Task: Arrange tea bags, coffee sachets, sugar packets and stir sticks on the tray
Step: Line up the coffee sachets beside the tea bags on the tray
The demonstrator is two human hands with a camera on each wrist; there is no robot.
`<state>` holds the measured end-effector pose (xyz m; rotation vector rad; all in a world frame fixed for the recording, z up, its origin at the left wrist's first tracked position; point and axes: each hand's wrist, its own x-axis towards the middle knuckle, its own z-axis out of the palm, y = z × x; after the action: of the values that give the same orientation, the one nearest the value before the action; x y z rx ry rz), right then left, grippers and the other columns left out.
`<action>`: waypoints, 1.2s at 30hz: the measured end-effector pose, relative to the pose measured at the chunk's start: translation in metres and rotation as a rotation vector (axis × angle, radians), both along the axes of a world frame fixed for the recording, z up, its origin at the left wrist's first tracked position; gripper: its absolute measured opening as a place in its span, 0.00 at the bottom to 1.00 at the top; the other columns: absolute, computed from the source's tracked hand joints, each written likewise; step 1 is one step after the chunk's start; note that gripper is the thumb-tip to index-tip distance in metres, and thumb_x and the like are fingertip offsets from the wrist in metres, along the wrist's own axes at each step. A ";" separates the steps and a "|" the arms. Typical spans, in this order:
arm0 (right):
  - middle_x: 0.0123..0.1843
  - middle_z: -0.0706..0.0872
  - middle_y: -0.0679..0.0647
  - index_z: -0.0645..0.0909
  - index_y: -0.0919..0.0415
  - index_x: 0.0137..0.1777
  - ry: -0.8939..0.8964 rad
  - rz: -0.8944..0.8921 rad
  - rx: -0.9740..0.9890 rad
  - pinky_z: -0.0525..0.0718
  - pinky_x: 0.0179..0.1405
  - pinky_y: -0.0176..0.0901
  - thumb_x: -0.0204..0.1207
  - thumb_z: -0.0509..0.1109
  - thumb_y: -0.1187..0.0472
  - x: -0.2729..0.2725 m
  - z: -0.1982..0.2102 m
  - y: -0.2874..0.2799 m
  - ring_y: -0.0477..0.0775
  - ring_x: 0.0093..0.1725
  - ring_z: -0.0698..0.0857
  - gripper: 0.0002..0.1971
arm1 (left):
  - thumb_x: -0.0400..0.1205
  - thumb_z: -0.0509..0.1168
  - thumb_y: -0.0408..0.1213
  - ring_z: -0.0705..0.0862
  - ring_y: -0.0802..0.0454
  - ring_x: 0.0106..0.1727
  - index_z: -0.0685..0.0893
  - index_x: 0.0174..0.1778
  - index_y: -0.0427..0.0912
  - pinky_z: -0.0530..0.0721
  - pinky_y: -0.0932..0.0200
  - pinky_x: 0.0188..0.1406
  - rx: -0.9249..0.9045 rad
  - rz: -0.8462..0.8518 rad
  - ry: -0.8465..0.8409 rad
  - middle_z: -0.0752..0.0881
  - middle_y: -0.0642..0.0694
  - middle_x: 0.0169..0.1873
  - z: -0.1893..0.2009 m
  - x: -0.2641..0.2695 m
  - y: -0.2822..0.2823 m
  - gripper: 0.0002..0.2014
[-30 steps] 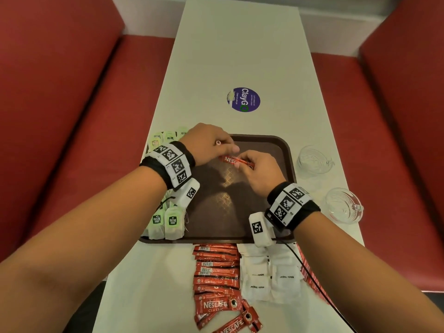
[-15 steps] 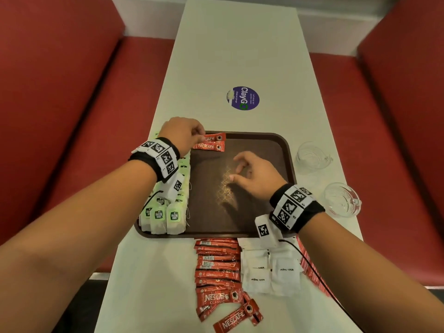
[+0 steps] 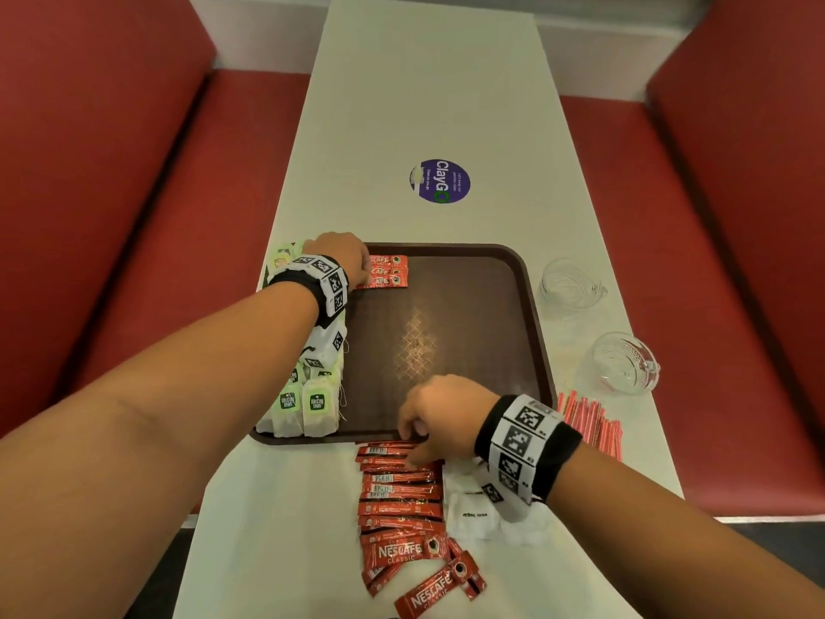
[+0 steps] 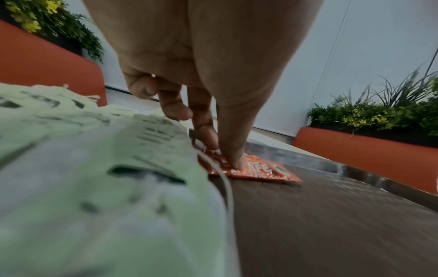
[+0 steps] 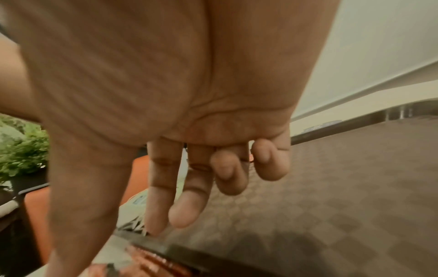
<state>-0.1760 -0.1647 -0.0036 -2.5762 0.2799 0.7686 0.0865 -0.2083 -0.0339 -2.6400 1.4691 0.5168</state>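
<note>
The coffee step is underway: the left hand (image 3: 343, 256) presses straight fingers on the sachets (image 3: 387, 272) at the tray's (image 3: 531, 306) far-left corner, while the right hand (image 3: 439, 415), fingers loosely apart and empty, reaches the worktop row (image 3: 399, 484) and must next pinch one

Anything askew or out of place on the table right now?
Mostly tidy. The odd bit: at the near end of the coffee sachet row on the table, a few loose sachets lie diagonally and overlapping, not square like the rest. Nothing looks spilled or torn.
</note>
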 end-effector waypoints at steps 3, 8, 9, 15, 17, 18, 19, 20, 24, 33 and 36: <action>0.53 0.86 0.46 0.84 0.48 0.59 0.036 0.065 -0.069 0.87 0.49 0.51 0.73 0.75 0.38 -0.001 -0.006 0.009 0.53 0.49 0.84 0.20 | 0.75 0.77 0.51 0.84 0.47 0.57 0.89 0.45 0.56 0.77 0.48 0.62 -0.019 0.019 0.005 0.89 0.54 0.50 -0.003 -0.001 0.000 0.07; 0.56 0.86 0.48 0.85 0.50 0.60 0.016 0.082 -0.122 0.86 0.49 0.51 0.76 0.74 0.42 -0.005 -0.011 0.017 0.55 0.52 0.85 0.18 | 0.79 0.71 0.55 0.84 0.47 0.57 0.87 0.48 0.57 0.78 0.47 0.64 -0.165 0.016 0.033 0.89 0.54 0.50 0.008 -0.012 0.013 0.09; 0.56 0.87 0.48 0.86 0.50 0.60 0.002 0.076 -0.126 0.86 0.49 0.50 0.76 0.73 0.43 -0.006 -0.011 0.017 0.55 0.52 0.85 0.17 | 0.80 0.69 0.56 0.84 0.48 0.56 0.87 0.48 0.56 0.78 0.46 0.64 -0.205 0.014 0.045 0.89 0.54 0.48 0.013 -0.018 0.019 0.10; 0.54 0.89 0.50 0.88 0.50 0.55 -0.067 0.007 -0.116 0.87 0.49 0.51 0.79 0.68 0.49 -0.013 -0.008 0.020 0.56 0.50 0.86 0.11 | 0.81 0.66 0.53 0.82 0.56 0.40 0.85 0.39 0.57 0.80 0.56 0.48 -0.411 -0.057 0.164 0.84 0.59 0.34 0.040 -0.057 0.082 0.08; 0.52 0.89 0.50 0.87 0.50 0.53 -0.103 -0.033 -0.107 0.87 0.48 0.50 0.79 0.67 0.51 -0.016 -0.006 0.021 0.56 0.49 0.86 0.09 | 0.82 0.67 0.52 0.82 0.59 0.39 0.86 0.40 0.56 0.77 0.58 0.45 -0.426 -0.093 0.212 0.85 0.59 0.34 0.047 -0.071 0.105 0.08; 0.51 0.89 0.50 0.87 0.50 0.53 -0.118 -0.058 -0.101 0.86 0.47 0.49 0.78 0.68 0.51 -0.018 -0.006 0.021 0.55 0.48 0.86 0.09 | 0.82 0.67 0.51 0.82 0.59 0.40 0.87 0.41 0.56 0.77 0.58 0.45 -0.421 -0.115 0.234 0.85 0.59 0.36 0.050 -0.077 0.117 0.07; 0.49 0.89 0.50 0.86 0.51 0.52 -0.131 -0.085 -0.095 0.85 0.46 0.48 0.78 0.68 0.51 -0.020 -0.005 0.020 0.55 0.47 0.86 0.08 | 0.83 0.67 0.50 0.82 0.59 0.41 0.88 0.43 0.56 0.77 0.58 0.46 -0.410 -0.133 0.247 0.86 0.59 0.37 0.053 -0.084 0.128 0.06; 0.47 0.88 0.50 0.84 0.51 0.51 -0.141 -0.116 -0.087 0.84 0.44 0.47 0.78 0.69 0.50 -0.023 -0.005 0.020 0.54 0.45 0.85 0.07 | 0.83 0.67 0.49 0.82 0.60 0.42 0.88 0.45 0.56 0.78 0.58 0.47 -0.395 -0.153 0.252 0.86 0.60 0.38 0.055 -0.091 0.138 0.06; 0.42 0.86 0.48 0.79 0.51 0.49 -0.184 -0.292 0.010 0.86 0.44 0.47 0.75 0.73 0.49 -0.038 -0.002 0.018 0.50 0.41 0.84 0.09 | 0.84 0.66 0.48 0.79 0.60 0.42 0.90 0.50 0.56 0.80 0.56 0.53 -0.247 -0.257 0.206 0.84 0.61 0.37 0.055 -0.121 0.175 0.07; 0.32 0.79 0.48 0.68 0.51 0.35 -0.405 -0.546 0.155 0.80 0.36 0.51 0.76 0.69 0.61 -0.057 -0.002 0.024 0.51 0.32 0.79 0.13 | 0.83 0.64 0.55 0.79 0.51 0.57 0.85 0.62 0.58 0.75 0.50 0.60 -0.019 -0.449 0.012 0.87 0.57 0.56 0.014 -0.163 0.201 0.14; 0.35 0.81 0.51 0.67 0.52 0.37 -0.427 -0.556 0.130 0.79 0.38 0.51 0.81 0.67 0.62 -0.059 -0.003 0.025 0.54 0.35 0.80 0.13 | 0.85 0.61 0.53 0.79 0.50 0.57 0.85 0.63 0.58 0.76 0.50 0.59 -0.035 -0.456 0.009 0.86 0.56 0.56 0.011 -0.163 0.200 0.14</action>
<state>-0.2349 -0.1402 -0.0069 -2.2902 0.7338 0.0331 -0.0769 -0.0081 -0.0224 -2.2113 2.0124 0.4583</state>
